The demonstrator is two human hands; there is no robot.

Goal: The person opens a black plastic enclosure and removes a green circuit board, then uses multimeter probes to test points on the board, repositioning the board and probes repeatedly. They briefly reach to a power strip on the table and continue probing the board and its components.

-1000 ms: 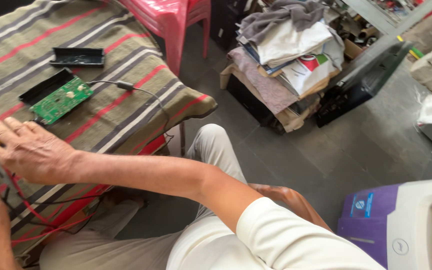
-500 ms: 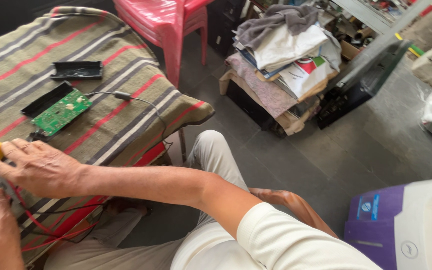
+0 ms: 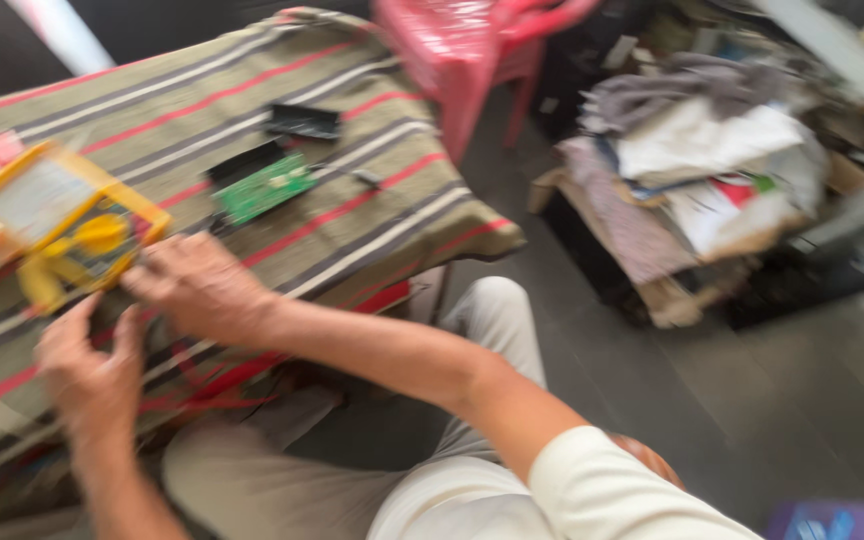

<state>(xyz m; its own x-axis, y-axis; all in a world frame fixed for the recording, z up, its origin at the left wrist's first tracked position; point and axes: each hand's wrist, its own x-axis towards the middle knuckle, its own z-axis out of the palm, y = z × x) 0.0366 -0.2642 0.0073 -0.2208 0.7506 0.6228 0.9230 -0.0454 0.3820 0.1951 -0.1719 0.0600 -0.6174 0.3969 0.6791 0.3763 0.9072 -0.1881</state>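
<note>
A yellow multimeter (image 3: 62,225) lies on a striped cloth covering the table (image 3: 372,215). My right hand (image 3: 202,290) rests just right of the meter, fingers at its lower corner. My left hand (image 3: 92,375) sits below the meter near the table's front edge, fingers curled; red wires (image 3: 222,375) run under both hands. Whether either hand grips a wire or probe is blurred. A green circuit board (image 3: 264,188) lies further back beside a black case half (image 3: 244,160), and another black piece (image 3: 302,122) lies beyond.
A pink plastic chair (image 3: 462,50) stands behind the table. A heap of clothes and cardboard (image 3: 692,180) fills the floor at right. My knee in light trousers (image 3: 492,320) is beside the table corner. A purple object (image 3: 832,522) shows at the bottom right.
The view has swung left, bringing the yellow multimeter fully into sight. My left hand has risen from the bottom corner toward the meter; my right hand stays beside it.
</note>
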